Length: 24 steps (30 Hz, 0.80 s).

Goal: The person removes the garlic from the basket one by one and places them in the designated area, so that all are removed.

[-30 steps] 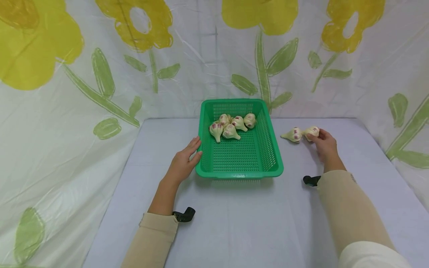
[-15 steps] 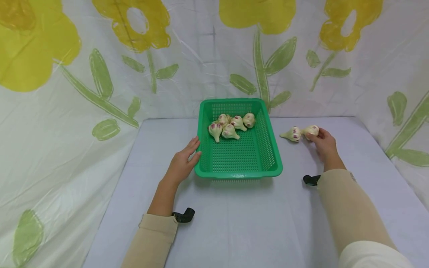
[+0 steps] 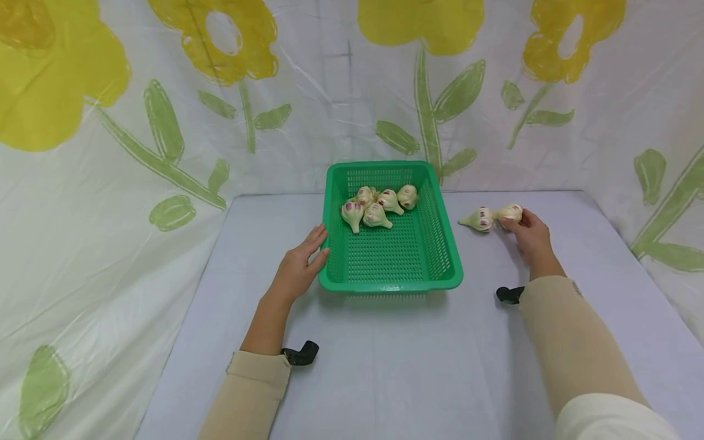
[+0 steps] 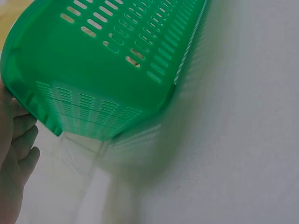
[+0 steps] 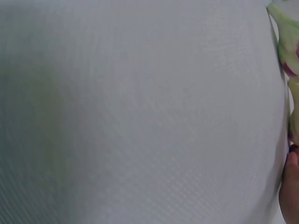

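Note:
A green plastic basket [image 3: 396,286] stands mid-table, with several garlic bulbs [image 3: 376,215] lying together in its far half. Against its left rim rests my left hand [image 3: 295,270], fingers straight; the left wrist view shows those fingers [image 4: 25,140] beside the basket's wall [image 4: 84,70]. To the right of the basket, my right hand [image 3: 533,239] grips a garlic bulb [image 3: 509,212] between thumb and fingers. That bulb is by the table, just right of another garlic bulb [image 3: 478,219] whose stem points left. The right wrist view catches only the thumb side of the hand [image 5: 292,186] at its edge.
A pale cloth covers the table [image 3: 396,366]. Behind it hangs a white curtain [image 3: 330,110] with yellow flowers and green leaves, which also runs along both sides. Black wrist cameras [image 3: 301,353] sit at both sleeves.
The whole head view has shifted very slightly. Both hands, the basket and the garlic bulbs keep their places relative to each other.

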Tool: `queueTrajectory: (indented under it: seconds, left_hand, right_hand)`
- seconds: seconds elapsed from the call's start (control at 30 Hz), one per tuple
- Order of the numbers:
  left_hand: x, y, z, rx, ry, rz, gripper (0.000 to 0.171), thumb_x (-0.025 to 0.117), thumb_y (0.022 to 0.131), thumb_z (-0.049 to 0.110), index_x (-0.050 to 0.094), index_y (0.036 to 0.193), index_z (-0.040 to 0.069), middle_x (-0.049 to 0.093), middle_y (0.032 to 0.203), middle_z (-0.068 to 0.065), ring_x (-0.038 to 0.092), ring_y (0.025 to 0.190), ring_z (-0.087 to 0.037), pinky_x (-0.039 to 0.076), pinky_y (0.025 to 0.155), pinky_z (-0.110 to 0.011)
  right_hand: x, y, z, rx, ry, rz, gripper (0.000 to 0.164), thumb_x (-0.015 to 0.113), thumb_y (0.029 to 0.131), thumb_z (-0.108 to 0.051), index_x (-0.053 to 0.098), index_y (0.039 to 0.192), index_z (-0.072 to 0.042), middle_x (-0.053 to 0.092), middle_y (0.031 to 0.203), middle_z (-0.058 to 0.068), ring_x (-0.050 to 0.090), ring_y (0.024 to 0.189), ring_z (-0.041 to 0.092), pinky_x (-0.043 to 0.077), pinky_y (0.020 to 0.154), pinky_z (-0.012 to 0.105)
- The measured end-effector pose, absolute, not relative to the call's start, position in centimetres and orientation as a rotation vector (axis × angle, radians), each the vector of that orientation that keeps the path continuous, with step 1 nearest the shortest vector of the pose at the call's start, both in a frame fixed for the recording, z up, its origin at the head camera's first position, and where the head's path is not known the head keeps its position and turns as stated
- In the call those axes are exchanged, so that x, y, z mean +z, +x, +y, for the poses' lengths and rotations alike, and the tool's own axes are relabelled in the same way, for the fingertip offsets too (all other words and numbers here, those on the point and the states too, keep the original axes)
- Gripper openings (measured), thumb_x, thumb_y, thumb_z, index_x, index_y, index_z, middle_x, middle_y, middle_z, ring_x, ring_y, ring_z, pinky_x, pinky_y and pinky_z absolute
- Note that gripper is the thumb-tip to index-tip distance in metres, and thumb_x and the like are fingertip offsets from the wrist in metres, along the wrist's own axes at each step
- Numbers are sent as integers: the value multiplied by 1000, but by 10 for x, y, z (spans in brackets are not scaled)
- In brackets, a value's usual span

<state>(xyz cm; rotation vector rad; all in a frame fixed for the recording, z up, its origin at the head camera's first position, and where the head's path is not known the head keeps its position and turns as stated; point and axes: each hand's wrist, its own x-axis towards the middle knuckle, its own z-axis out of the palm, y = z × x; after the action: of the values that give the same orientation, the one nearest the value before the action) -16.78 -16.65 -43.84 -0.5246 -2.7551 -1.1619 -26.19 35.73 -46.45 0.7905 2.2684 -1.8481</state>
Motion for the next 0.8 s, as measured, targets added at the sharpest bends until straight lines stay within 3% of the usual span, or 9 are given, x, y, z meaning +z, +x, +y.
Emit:
queueTrajectory:
  seconds: [0.27, 0.8]
  left_hand:
    - [-436, -168, -168, -1164, -530, -2759, 53, 47, 105, 37, 41, 150, 11, 31, 160, 6, 28, 148, -16, 32, 118, -43]
    - [-439, -169, -167, -1143, -534, -2766, 52, 46, 105, 37, 41, 150, 12, 31, 159, 7, 27, 148, -15, 31, 118, -42]
  right_hand:
    - [-465, -263, 354, -1861, 804, 2281, 99, 72, 84, -50, 14, 159, -24, 17, 165, -2, 21, 149, 12, 23, 121, 29]
    - [-466, -262, 355, -1843, 814, 2302, 100, 72, 82, -52, 15, 159, -24, 20, 165, -1, 24, 147, 13, 24, 121, 29]
